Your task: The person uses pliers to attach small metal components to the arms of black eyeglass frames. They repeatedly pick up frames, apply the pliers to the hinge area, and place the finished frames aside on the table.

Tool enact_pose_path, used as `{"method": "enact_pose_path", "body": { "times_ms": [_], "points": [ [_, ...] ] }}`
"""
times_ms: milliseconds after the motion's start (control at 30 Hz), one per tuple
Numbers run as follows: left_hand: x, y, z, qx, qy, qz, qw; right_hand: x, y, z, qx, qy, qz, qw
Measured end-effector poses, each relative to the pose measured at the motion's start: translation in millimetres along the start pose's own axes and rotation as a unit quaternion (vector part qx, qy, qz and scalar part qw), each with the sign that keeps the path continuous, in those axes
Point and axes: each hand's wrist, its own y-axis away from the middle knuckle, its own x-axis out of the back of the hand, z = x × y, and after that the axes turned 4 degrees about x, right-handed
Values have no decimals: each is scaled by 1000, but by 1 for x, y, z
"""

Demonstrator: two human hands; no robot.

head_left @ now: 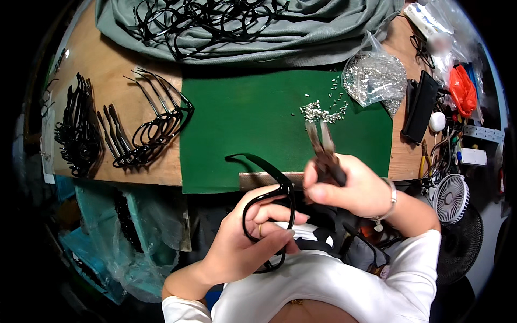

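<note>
I could steer over the green mat [231, 118] at its back left, but black eyeglass frames [79, 137] block me farther left, gray cloth [301, 43] behind, and pliers [324, 152], silver bits [318, 112] and a clear bag [375, 78] rightward.

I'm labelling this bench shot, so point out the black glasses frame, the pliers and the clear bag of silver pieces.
Black glasses frame [286, 187], head view: on its hinge corner.
Pliers [327, 156], head view: on the metal near their joint.
Clear bag [375, 78], head view: middle of its filled body.
</note>
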Motion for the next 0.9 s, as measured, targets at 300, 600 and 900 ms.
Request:
{"method": "enact_pose_path", "body": {
  "times_ms": [300, 600, 900],
  "points": [
    [-5, 1, -1, -2, 12, 18, 1000, 9, 15, -24, -68, 284, -176, 940],
    [-5, 2, -6, 11, -10, 10, 1000, -2, 8, -23, -33, 427, -105, 897],
    [-8, -2, 0, 14, -8, 14, 1000, 25, 1, -40, -58, 334, -215, 916]
  ]
}}
